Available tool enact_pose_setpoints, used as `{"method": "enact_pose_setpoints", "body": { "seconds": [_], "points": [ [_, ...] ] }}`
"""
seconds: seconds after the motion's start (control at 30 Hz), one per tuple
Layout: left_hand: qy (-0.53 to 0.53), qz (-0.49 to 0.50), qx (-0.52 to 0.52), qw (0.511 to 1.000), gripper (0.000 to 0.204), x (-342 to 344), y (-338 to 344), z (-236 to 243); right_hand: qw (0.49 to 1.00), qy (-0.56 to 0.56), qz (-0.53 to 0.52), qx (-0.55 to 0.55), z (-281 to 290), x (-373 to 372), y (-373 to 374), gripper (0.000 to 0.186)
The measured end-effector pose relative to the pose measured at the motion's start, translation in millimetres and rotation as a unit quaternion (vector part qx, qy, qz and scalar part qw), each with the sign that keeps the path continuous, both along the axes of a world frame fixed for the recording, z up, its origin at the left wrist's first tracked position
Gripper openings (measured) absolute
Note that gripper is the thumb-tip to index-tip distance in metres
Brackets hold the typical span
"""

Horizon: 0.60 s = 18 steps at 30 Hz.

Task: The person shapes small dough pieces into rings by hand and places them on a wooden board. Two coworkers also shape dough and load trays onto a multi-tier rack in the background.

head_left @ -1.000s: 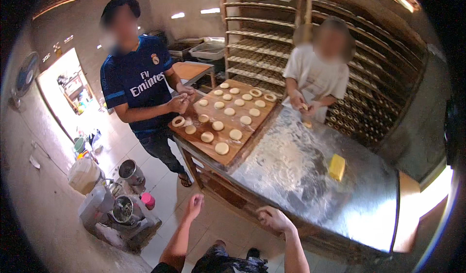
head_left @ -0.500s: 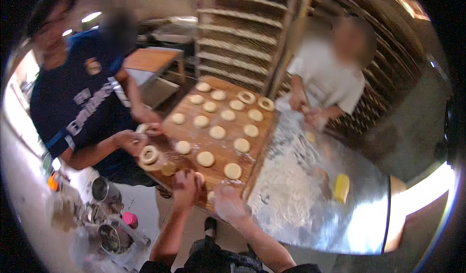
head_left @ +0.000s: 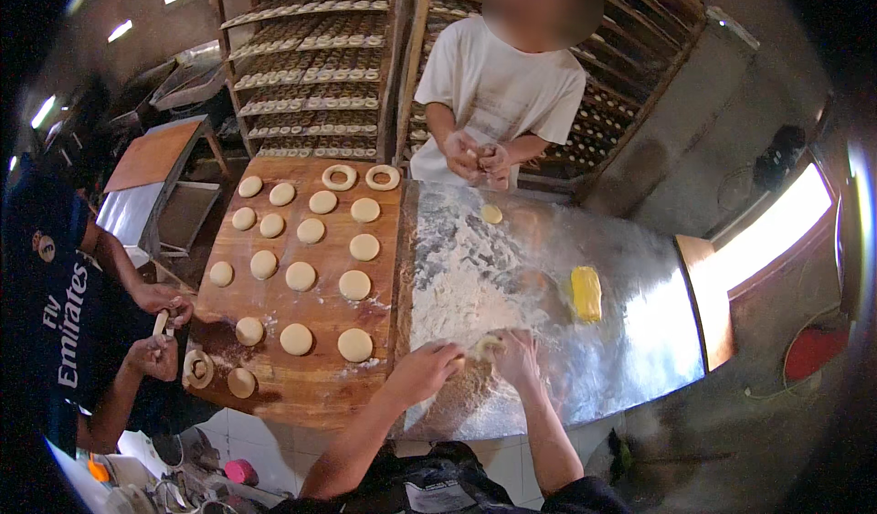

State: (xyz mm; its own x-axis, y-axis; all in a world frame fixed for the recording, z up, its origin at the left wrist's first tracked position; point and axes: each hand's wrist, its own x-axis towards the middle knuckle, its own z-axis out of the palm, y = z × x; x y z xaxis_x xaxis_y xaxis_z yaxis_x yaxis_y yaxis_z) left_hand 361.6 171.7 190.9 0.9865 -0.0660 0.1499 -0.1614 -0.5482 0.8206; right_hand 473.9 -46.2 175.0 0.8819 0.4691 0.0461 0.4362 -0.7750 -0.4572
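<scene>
My left hand (head_left: 427, 369) and my right hand (head_left: 517, 357) meet over the near edge of the floured metal table (head_left: 630, 331). Between their fingertips is a small piece of pale dough (head_left: 486, 342); both hands pinch it. A heap of loose flour (head_left: 466, 281) lies just beyond my hands. Left of them a wooden board (head_left: 311, 377) carries several round dough discs (head_left: 354, 344) and two dough rings (head_left: 339, 177) at its far end.
A person in a white shirt (head_left: 498, 89) works dough across the table. A person in a dark jersey (head_left: 55, 322) at the left shapes a ring at the board's corner. A yellow block (head_left: 586, 293) lies on the metal. Tall racks (head_left: 311, 75) of dough rings stand behind.
I have moved up to the table; the view has swung over it. My hands went from hanging free in front of the board to closing on dough at the floured metal edge.
</scene>
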Motion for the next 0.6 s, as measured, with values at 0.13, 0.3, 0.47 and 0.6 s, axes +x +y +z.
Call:
{"method": "enact_pose_setpoints", "body": {
  "seconds": [0.13, 0.3, 0.47, 0.6],
  "points": [
    [-0.052, 0.053, 0.211, 0.975, 0.03, 56, -29, -24, 0.999, -0.042, -0.027, -0.001, -2, 19, -14, 0.04],
    [-0.066, 0.202, 0.228, 0.95, 0.038, 40, -56, -20, 0.993, 0.024, 0.089, -0.077, 5, 24, -19, 0.04],
    [0.156, 0.255, -0.131, 0.945, 0.034, 34, -99, -1, 0.935, 0.284, 0.054, 0.205, 22, 36, -35, 0.045],
    [0.2, 0.272, -0.197, 0.92, 0.033, 42, -120, 22, 0.896, 0.354, 0.108, 0.247, 38, 49, -45, 0.051]
  ]
}}
